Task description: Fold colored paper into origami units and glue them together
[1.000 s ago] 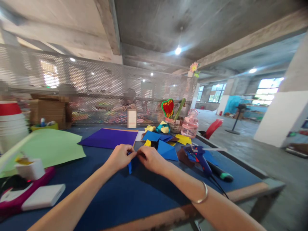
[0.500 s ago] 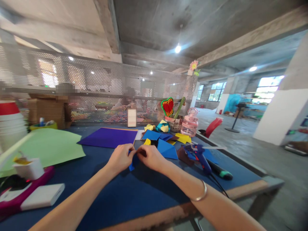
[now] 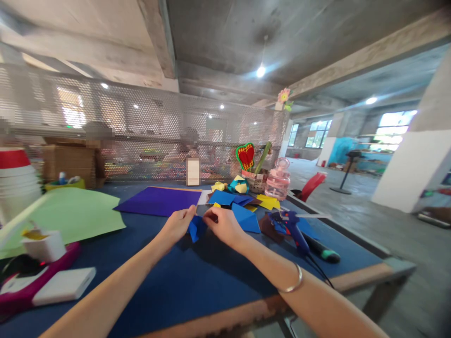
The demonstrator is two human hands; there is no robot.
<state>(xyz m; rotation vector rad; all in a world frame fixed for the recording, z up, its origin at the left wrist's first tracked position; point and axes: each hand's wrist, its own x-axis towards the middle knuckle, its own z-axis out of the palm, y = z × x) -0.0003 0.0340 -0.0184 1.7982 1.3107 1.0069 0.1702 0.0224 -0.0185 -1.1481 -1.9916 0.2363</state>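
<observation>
Blue paper, by the look of it, forms the small folded piece [image 3: 193, 229] at the middle of the dark blue bench [image 3: 169, 291]; the left hand [image 3: 179, 224] grasps it near its upper edge, thumb uppermost, and a narrow flap pokes out below the fingers; whether that flap touches the surface is unclear. The right hand [image 3: 222, 226] is just beside it, fingers curled and tips drawn in toward the thumb; I cannot tell whether they pinch an edge of the piece or merely come close to it.

Such a piece should weigh next to nothing; it looks thin and crisp, probably stiff along a fold but soft across an open face, so a hard squeeze would likely crush or crease it; slipping seems a small worry; a light fingertip pinch on a doubled edge, clear of the loose flap, seems the best hold.

Beyond the right hand lie a flat blue sheet [image 3: 245, 219] and some yellow paper [image 3: 268, 203]; a glue gun [image 3: 296, 234] lies farther right; a violet sheet [image 3: 160, 201] lies beyond the left hand.
</observation>
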